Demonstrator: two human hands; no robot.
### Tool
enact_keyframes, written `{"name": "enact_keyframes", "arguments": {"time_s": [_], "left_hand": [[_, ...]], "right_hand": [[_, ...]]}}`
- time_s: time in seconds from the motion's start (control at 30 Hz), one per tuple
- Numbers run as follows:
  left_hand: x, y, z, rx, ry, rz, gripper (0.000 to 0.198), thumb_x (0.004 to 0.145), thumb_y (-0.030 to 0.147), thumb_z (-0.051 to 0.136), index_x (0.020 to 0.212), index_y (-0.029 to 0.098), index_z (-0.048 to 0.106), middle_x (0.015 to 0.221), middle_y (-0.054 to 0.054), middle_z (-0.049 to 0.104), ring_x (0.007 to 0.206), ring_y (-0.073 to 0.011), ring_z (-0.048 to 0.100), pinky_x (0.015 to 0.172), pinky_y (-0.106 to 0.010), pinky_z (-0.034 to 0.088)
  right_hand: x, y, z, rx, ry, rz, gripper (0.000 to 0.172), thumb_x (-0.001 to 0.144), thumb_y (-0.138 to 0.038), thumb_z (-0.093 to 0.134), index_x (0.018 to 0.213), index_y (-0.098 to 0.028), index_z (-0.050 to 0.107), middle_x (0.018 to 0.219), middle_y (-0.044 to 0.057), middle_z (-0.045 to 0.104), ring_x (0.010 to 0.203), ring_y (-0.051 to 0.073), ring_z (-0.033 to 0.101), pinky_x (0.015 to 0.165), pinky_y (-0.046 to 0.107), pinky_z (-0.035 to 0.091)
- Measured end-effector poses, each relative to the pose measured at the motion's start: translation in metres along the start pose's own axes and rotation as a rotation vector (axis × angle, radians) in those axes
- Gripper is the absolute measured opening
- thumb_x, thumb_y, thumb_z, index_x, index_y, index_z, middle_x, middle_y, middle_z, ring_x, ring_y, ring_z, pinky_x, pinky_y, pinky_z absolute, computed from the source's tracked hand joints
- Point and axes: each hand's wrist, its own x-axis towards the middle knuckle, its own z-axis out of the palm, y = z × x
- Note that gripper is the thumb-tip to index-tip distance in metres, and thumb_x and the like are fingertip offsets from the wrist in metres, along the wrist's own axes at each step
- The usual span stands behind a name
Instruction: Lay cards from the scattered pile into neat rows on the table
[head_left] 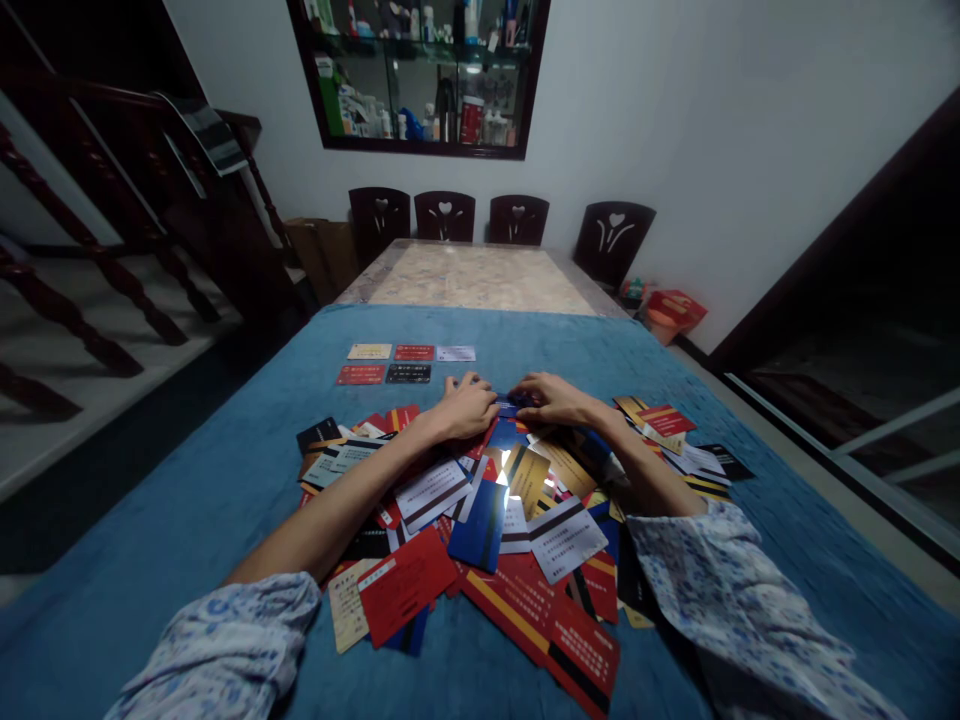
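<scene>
A big loose pile of plastic cards, red, white, gold, blue and black, many with magnetic stripes, spreads before me on the blue tablecloth [247, 480]. At its far edge a dark blue card [507, 406] lies between my hands. My left hand [469, 405] has curled fingers, with the fingertips at the card's left side. From the right, my right hand [553, 400] pinches the same card between thumb and fingers. My fingers cover parts of it. Closer to me in the pile are a blue card [478, 525], a white card [568, 538] and a red card [407, 584].
Beyond the pile, to the left, several cards lie apart in two rows, among them a black card [409, 374] and a cream card [370, 352]. The bare stone-patterned tabletop [472, 275] shows past the cloth. Dark wooden chairs [519, 218] line the far side.
</scene>
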Motion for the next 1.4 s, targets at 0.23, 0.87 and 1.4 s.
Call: {"name": "enact_keyframes", "arguments": {"time_s": [0.23,0.87,1.4], "left_hand": [[0.002,-0.003,0.0,-0.018,0.002,-0.012,0.031,0.096,0.03,0.045,0.105,0.023,0.073,0.13,-0.011,0.066,0.127,-0.0348,0.042,0.1,-0.057,0.036],[-0.001,-0.004,-0.006,-0.113,0.078,-0.065,0.035,0.094,0.036,0.052,0.124,0.024,0.068,0.131,-0.01,0.063,0.126,-0.0352,0.044,0.099,-0.049,0.038],[0.004,-0.009,-0.005,-0.163,0.162,-0.084,0.044,0.086,0.021,0.053,0.129,0.023,0.066,0.135,-0.01,0.062,0.127,-0.0334,0.046,0.099,-0.047,0.043]], "right_hand": [[0.0,0.003,0.0,-0.001,-0.031,0.016,0.049,0.073,-0.037,0.077,0.119,-0.021,0.074,0.108,0.011,0.068,0.094,0.024,0.063,0.083,0.033,0.048],[-0.005,-0.003,-0.004,0.15,0.118,-0.036,0.035,0.076,-0.024,0.071,0.112,-0.02,0.075,0.111,0.009,0.067,0.106,0.023,0.062,0.096,0.034,0.047],[-0.005,0.006,-0.001,0.224,0.24,-0.092,0.03,0.082,-0.031,0.068,0.11,-0.022,0.075,0.111,0.009,0.066,0.104,0.024,0.062,0.097,0.04,0.047]]}}
